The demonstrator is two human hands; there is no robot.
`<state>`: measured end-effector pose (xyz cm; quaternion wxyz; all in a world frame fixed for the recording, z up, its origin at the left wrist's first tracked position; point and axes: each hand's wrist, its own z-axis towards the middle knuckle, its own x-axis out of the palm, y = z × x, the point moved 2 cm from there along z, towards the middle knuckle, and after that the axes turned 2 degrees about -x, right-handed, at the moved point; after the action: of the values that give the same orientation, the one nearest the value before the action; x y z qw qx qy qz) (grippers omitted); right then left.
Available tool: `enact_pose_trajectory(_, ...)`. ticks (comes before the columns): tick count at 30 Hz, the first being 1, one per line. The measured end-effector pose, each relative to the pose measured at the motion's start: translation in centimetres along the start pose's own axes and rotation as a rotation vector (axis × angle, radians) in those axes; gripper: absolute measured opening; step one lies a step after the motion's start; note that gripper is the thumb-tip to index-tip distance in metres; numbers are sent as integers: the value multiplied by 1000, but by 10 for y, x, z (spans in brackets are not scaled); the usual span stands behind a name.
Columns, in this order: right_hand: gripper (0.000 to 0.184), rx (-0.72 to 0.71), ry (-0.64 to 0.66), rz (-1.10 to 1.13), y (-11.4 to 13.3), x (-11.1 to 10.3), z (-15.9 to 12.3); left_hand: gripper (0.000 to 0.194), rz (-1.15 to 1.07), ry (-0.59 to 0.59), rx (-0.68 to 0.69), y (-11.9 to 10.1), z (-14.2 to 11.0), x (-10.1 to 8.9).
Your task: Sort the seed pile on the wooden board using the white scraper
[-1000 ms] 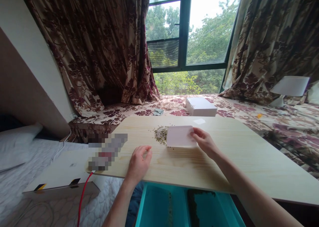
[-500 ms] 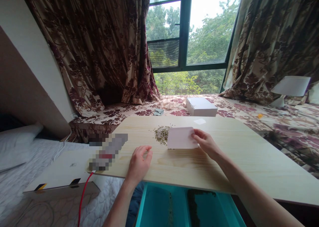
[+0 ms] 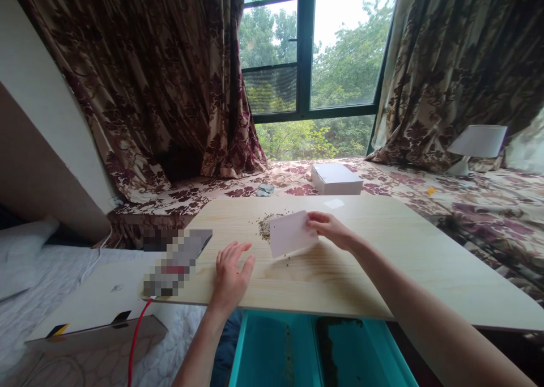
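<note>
My right hand (image 3: 329, 228) pinches the right edge of a white card (image 3: 292, 237), which is tilted above the wooden table (image 3: 365, 273). The card partly hides a small heap of greenish and pale grains (image 3: 264, 226). A few loose grains lie around the heap and in front of the card. My left hand (image 3: 233, 271) is over the table's near left part, fingers spread, holding nothing. Below the table's front edge is a turquoise bin (image 3: 278, 347) with two compartments; dark material sits in the right one and a thin strip of grains in the left.
A pixelated device (image 3: 181, 265) with a red cable (image 3: 135, 336) lies at the table's left edge. A small white paper (image 3: 334, 203) is at the far edge. Behind stand a white box (image 3: 337, 180) and a lamp (image 3: 478, 140). A flat carton (image 3: 93, 296) rests on the bed.
The card has shifted left over the heap and tilted, carried by my right hand. My left hand's fingers have spread wider. The whole view has shifted slightly.
</note>
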<state>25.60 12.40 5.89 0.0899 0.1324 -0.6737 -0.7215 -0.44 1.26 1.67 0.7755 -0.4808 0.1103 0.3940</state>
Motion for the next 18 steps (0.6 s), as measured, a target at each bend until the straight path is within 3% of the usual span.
enact_pose_trajectory(9,19,80,147,-26,1,19,20,26,-25,33,-25,-1,0,1)
enact_pose_trajectory(18,19,110,325,-93,3,26,19,27,-39,49,-36,3,1,2)
